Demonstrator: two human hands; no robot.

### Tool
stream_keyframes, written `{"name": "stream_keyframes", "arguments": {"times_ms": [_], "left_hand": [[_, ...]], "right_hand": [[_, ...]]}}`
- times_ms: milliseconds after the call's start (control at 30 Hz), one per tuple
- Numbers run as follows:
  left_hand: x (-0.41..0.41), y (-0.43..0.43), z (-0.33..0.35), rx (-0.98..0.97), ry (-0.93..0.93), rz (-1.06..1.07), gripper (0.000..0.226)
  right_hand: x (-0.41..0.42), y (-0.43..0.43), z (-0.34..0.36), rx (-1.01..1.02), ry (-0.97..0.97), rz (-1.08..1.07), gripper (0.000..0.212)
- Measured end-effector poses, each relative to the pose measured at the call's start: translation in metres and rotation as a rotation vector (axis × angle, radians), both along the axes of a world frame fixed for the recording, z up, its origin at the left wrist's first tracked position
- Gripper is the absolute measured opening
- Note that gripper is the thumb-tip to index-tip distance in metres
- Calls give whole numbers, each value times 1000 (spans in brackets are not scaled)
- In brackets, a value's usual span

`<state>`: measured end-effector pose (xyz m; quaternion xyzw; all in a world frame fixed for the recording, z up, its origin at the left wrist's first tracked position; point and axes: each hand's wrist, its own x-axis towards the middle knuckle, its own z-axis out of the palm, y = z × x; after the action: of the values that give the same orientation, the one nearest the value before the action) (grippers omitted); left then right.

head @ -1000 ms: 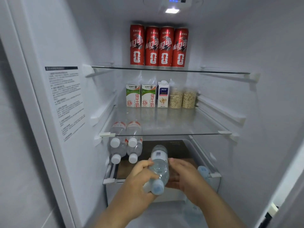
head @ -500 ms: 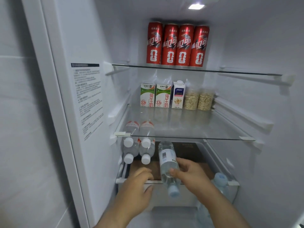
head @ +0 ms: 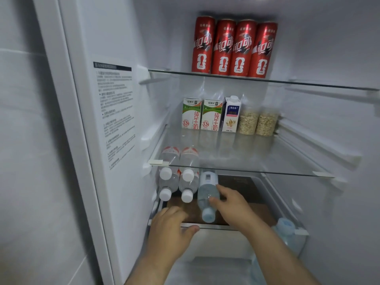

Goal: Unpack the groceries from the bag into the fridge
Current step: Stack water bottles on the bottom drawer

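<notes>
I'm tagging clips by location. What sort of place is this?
The inside of a household fridge, probably in a kitchen: glass shelves carry red cans and milk cartons, and the right hand holds a water bottle.

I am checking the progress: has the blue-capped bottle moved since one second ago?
Yes. The blue-capped bottle went deeper onto the lower shelf, its cap now behind the front edge, beside the white-capped bottles.

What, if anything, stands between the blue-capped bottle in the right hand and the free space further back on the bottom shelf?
Nothing visible. The blue-capped bottle, held by the right hand, lies beside the stacked white-capped bottles. The brown shelf behind it looks bare, though the glass shelf above partly obscures the back.
</notes>
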<state>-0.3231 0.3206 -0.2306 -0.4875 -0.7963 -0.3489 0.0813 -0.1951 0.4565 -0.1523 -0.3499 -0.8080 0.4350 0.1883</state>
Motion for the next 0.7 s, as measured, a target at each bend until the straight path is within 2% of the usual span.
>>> {"name": "stream_keyframes", "arguments": {"times_ms": [267, 367, 700], "left_hand": [[1, 0, 0, 10, -33, 5, 49], [3, -1, 2, 21, -38, 5, 42], [3, -2, 1, 21, -37, 16, 42]], "right_hand": [[-16, 13, 14, -26, -69, 33, 33], [-19, 17, 14, -4, -77, 19, 36], [-29, 21, 19, 0, -80, -17, 36]]}}
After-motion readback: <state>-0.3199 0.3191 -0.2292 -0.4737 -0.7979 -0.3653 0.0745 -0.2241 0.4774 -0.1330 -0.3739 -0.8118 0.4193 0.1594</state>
